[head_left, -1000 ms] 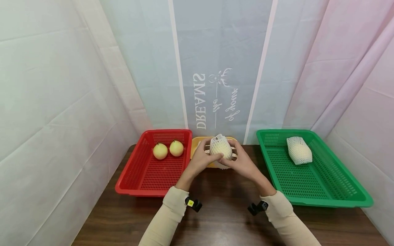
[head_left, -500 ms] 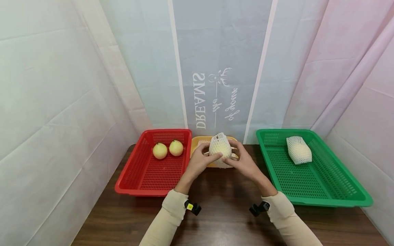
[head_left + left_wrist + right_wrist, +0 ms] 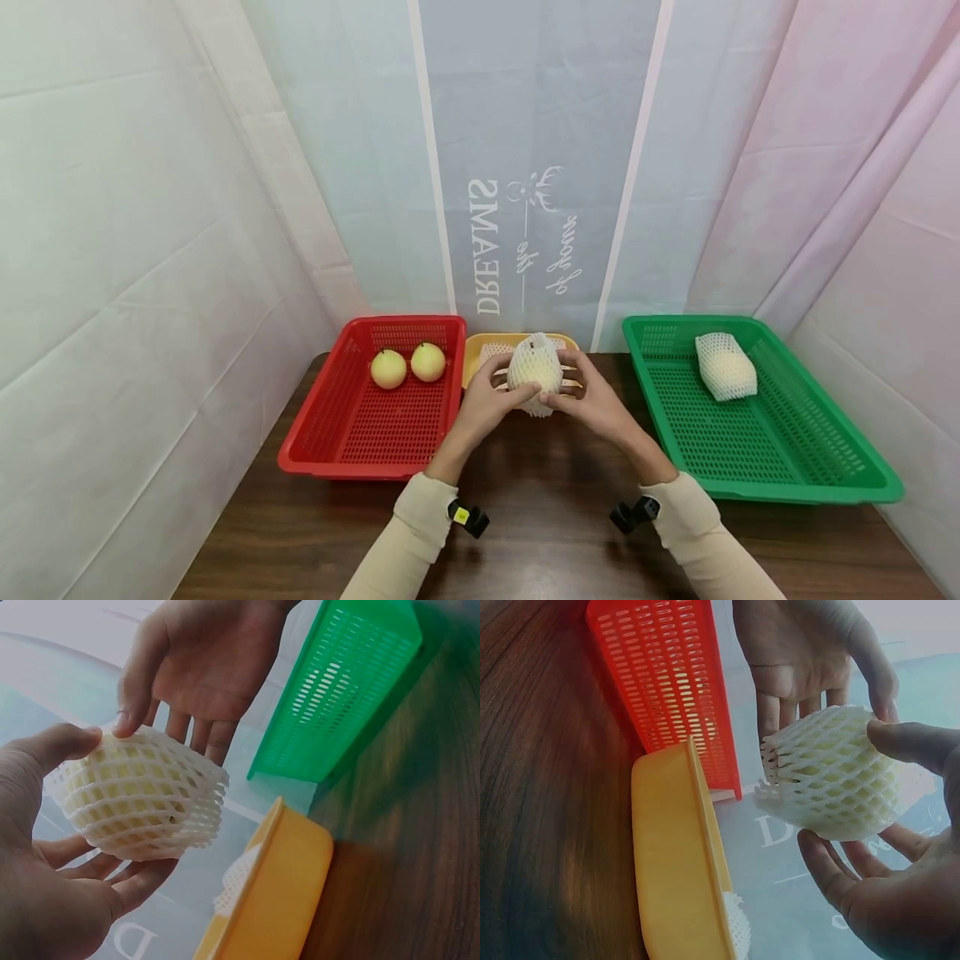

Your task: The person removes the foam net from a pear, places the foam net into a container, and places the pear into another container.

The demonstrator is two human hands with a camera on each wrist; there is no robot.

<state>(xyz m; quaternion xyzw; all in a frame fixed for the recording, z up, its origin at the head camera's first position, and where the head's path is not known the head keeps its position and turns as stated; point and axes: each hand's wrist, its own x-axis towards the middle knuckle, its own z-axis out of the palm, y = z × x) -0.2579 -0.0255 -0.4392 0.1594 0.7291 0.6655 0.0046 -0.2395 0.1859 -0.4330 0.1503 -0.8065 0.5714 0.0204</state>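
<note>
A yellow pear (image 3: 536,369) in a white foam net sleeve (image 3: 142,796) is held between both hands, raised in front of the yellow tray (image 3: 474,350). My left hand (image 3: 487,400) grips its left side, thumb on the near face and fingers behind. From the right, my right hand (image 3: 592,400) grips it the same way, the two thumbs close together. The netting wraps around the pear, and its gathered open end shows in the right wrist view, where the pear (image 3: 840,776) lies well inside the mesh.
A red basket (image 3: 397,425) with two bare pears (image 3: 389,368) stands at left. The green basket (image 3: 750,450) at right holds one net-wrapped pear (image 3: 726,367). More foam nets (image 3: 495,350) lie in the yellow tray. A printed curtain (image 3: 540,125) hangs behind the wooden table (image 3: 540,517).
Both hands keep their hold on the wrapped pear. The pear has tipped and sunk slightly, and the net's upper end looks lower and more drawn in over the pear.
</note>
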